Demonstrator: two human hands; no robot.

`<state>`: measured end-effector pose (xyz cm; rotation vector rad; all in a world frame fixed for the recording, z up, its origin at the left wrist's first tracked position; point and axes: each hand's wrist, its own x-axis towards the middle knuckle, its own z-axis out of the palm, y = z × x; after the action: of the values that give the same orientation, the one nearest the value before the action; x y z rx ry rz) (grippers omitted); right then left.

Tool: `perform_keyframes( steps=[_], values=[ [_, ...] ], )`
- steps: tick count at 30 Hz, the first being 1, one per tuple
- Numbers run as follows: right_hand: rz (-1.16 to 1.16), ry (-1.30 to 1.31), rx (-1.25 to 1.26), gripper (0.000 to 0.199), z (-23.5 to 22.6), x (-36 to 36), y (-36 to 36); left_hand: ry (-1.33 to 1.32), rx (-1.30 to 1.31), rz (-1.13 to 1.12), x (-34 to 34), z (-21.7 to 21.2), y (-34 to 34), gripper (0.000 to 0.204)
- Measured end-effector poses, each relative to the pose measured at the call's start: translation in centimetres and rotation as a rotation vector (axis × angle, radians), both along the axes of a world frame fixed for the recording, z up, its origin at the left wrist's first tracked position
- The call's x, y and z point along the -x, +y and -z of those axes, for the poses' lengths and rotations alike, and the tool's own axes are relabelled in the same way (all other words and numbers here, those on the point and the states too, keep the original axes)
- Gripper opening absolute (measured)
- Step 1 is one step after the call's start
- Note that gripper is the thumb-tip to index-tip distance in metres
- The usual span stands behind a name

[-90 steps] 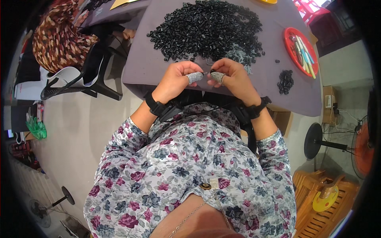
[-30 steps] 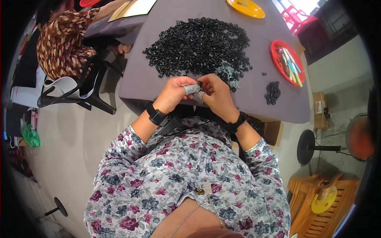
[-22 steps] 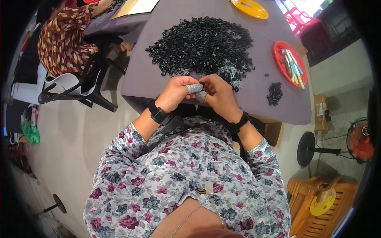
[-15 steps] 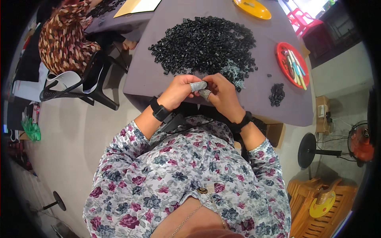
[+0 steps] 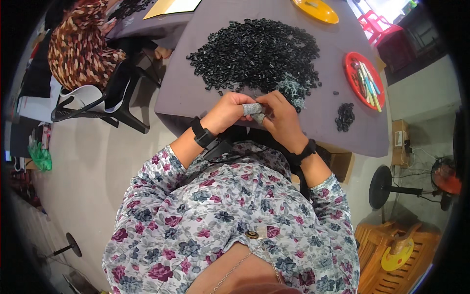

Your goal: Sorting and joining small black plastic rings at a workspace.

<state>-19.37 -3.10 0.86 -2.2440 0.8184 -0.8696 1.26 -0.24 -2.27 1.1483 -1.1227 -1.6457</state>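
My left hand [image 5: 227, 112] and my right hand [image 5: 283, 120] meet at the table's near edge, fingers pinched together. Grey fabric sleeves [image 5: 252, 109] cover a finger or thumb on each hand. Whatever the fingertips hold is hidden behind them in this view. Just beyond lies a wide heap of small black plastic pieces [image 5: 254, 54]. At the heap's near right side is a patch of thin grey-green scraps [image 5: 292, 87], close to my right hand. Black bands [image 5: 200, 132] circle both wrists.
A red plate [image 5: 353, 73] with knives or similar handled tools stands on the right of the grey-covered table [image 5: 171, 98]. Nearer is a small cluster of black pieces [image 5: 344, 116]. A yellow plate [image 5: 318, 11] lies far off. Another person sits by a black chair [image 5: 129, 98] at left.
Both hands have shifted slightly right together. The dark piece that showed between the fingertips is now covered by the fingers. My view has also moved a little.
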Motion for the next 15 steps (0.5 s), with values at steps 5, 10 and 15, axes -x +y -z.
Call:
perform_keyframes(
  steps=[5,10,15],
  values=[
    [0.019,0.017,0.041,0.034,0.0,-0.2,0.3,0.024,-0.012,-0.019,0.1,0.6,-0.1,0.018],
    [0.039,0.102,0.195,0.033,0.1,-0.5,0.2,0.018,0.002,-0.020,0.2,0.7,-0.1,0.020],
    [0.054,0.264,0.401,0.029,0.3,-0.6,0.1,0.015,-0.035,-0.046,0.7,0.3,0.2,0.023]
  ],
)
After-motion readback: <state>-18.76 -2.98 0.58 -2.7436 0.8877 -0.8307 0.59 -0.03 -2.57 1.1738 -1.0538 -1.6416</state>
